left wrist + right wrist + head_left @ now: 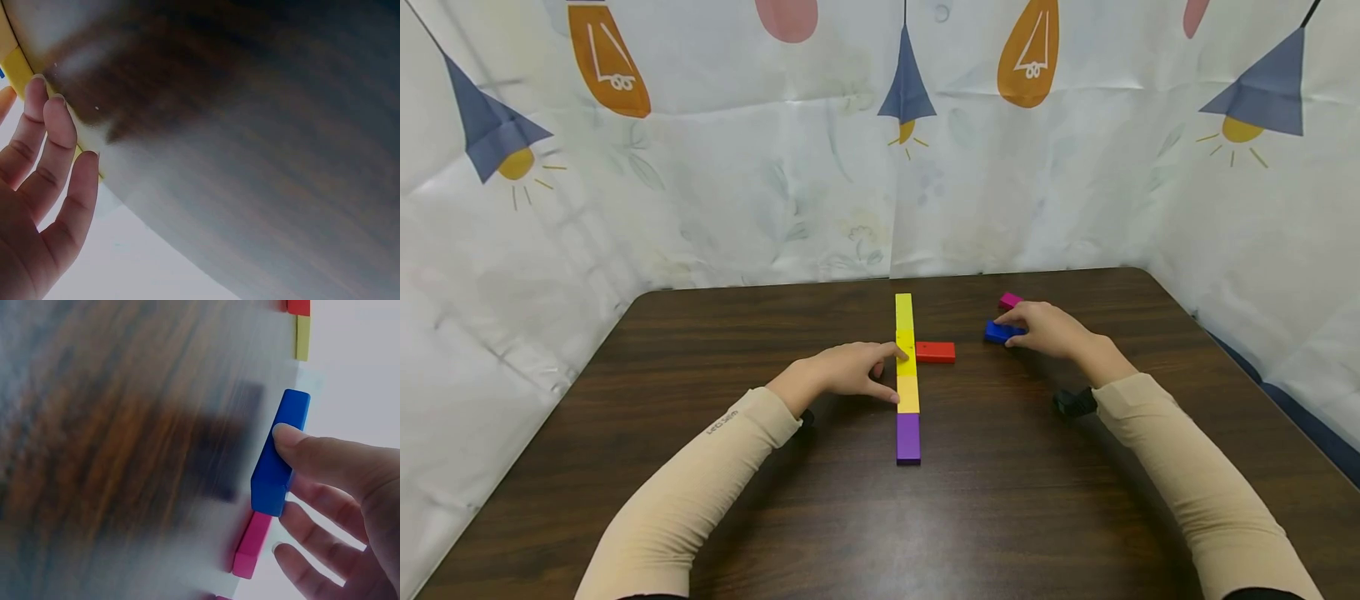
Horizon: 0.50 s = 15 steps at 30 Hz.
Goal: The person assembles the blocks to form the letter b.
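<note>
In the head view, a straight row of blocks runs away from me: a purple block (908,439) nearest, a light orange block (908,400), then yellow blocks (904,312). A red block (936,352) lies crosswise at the row's right side. My left hand (850,369) is at the row's left, its index finger extended onto the yellow part and its thumb tip by the light orange block. Farther right, my right hand (1051,327) pinches a blue block (281,453), thumb on one face and fingers behind. A pink block (1011,300) lies just beyond it.
The dark wood table (737,317) has its far edge close to a white printed curtain (715,192). In the right wrist view, a sliver of another pink thing (223,598) shows at the bottom edge. Black wrist gear (1075,403) hangs under the right wrist.
</note>
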Each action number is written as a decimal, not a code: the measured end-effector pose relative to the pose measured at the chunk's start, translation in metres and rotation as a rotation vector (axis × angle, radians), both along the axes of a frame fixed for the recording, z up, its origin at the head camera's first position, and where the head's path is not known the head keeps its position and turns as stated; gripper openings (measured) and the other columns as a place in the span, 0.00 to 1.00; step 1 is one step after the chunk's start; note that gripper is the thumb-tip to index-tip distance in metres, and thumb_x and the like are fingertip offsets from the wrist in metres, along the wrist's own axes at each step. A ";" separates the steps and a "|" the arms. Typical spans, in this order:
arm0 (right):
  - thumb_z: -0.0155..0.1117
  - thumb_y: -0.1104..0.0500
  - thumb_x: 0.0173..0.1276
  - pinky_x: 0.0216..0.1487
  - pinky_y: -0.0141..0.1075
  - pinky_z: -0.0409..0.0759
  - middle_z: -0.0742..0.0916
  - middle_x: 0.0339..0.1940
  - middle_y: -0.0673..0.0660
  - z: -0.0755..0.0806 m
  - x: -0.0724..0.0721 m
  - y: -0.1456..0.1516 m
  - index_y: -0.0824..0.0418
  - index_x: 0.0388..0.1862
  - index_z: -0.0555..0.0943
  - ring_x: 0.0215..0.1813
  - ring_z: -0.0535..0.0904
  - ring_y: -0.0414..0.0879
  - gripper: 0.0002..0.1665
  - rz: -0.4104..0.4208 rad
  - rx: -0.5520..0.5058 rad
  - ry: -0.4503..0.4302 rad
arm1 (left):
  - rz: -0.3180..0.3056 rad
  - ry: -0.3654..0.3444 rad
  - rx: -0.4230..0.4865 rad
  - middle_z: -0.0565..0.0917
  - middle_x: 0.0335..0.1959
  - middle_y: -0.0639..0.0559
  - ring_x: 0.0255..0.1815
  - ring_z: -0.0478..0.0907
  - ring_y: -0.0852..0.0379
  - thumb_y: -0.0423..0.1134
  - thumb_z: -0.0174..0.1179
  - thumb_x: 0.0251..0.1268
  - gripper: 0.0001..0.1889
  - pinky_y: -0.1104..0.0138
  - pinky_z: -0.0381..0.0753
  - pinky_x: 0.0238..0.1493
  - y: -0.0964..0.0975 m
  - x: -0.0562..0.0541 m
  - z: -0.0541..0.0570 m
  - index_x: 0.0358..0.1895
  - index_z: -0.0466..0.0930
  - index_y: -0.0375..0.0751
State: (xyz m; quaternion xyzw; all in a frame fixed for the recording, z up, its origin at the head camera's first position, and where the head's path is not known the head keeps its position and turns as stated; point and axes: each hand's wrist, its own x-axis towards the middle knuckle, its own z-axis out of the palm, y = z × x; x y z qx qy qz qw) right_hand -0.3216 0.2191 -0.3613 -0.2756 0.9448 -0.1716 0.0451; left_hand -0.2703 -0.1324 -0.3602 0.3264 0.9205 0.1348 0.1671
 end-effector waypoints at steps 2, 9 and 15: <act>0.73 0.62 0.68 0.62 0.58 0.75 0.83 0.60 0.69 0.000 0.002 0.000 0.68 0.63 0.82 0.62 0.79 0.64 0.26 0.006 -0.004 0.004 | 0.002 0.002 -0.004 0.76 0.35 0.53 0.36 0.72 0.56 0.57 0.71 0.64 0.36 0.63 0.71 0.40 0.000 0.000 0.000 0.70 0.70 0.47; 0.73 0.62 0.68 0.61 0.58 0.75 0.84 0.59 0.68 0.000 0.010 -0.002 0.68 0.62 0.82 0.61 0.80 0.63 0.25 0.005 -0.032 -0.001 | -0.002 -0.005 -0.002 0.76 0.35 0.52 0.36 0.72 0.56 0.57 0.71 0.64 0.36 0.63 0.71 0.40 0.000 0.001 0.002 0.70 0.70 0.46; 0.72 0.61 0.69 0.61 0.56 0.76 0.84 0.59 0.68 0.000 0.018 -0.006 0.68 0.61 0.82 0.60 0.81 0.63 0.23 0.004 -0.066 -0.016 | -0.004 -0.008 -0.002 0.76 0.35 0.52 0.36 0.72 0.56 0.56 0.71 0.64 0.36 0.63 0.70 0.40 0.001 0.002 0.003 0.70 0.70 0.45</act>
